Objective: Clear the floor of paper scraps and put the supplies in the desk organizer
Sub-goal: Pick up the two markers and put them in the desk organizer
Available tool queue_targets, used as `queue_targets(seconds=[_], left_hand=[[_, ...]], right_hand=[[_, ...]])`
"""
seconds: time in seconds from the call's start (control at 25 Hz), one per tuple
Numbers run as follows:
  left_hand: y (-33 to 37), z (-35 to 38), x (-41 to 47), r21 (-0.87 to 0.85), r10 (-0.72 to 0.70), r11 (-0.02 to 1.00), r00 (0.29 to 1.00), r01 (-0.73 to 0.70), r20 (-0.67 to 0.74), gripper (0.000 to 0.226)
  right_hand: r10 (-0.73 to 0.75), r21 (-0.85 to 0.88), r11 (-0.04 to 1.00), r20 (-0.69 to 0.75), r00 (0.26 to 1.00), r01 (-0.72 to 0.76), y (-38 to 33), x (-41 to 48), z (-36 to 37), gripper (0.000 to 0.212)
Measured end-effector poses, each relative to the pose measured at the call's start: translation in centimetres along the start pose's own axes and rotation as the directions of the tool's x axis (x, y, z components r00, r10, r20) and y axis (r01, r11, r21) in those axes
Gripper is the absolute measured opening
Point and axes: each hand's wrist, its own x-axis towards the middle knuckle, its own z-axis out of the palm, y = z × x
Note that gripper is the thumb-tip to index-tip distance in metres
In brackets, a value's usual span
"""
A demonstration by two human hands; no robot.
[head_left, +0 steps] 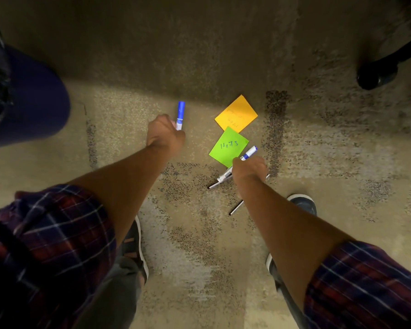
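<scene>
My left hand point(165, 135) is closed around a blue-capped marker point(180, 114) whose cap points away from me. My right hand point(249, 169) grips a second white marker with a blue cap point(248, 153), low over the carpet. Just beyond that hand lie a green sticky note point(228, 146) with writing on it and an orange sticky note point(236, 113), their corners touching. A thin pen point(214, 185) lies under my right hand, partly hidden by it. Another thin pen point(235, 207) shows beside my right forearm.
The floor is beige speckled carpet point(199, 233). A dark blue bin point(31, 98) stands at the left. A black chair base with a caster point(375, 74) sits at the upper right. My two shoes point(134, 245) point(303, 203) are planted near the pens.
</scene>
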Motion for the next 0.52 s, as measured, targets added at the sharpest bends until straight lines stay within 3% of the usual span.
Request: queue_targets(seconds=[0.12,0.28,0.52], left_hand=[[-0.1,-1.5,-2.5,-0.135,-0.078,0.987,0.993,0.090,0.090,0.023],[2.2,-5.4,-6.1,-0.247,-0.041,0.966,0.992,0.071,0.121,0.015],[9.1,-14.5,-12.9,-0.410,0.118,0.909,0.989,-0.072,0.088,0.009]], right_hand=[[-0.032,0.080,0.996,0.001,1.000,0.031,-0.6,-2.0,-2.2,0.045],[-0.203,0.188,0.961,-0.020,0.979,0.203,-3.3,-5.8,-7.1,0.025],[-0.478,0.318,0.826,-0.044,0.877,0.466,-9.6,-14.6,-16.8,0.022]])
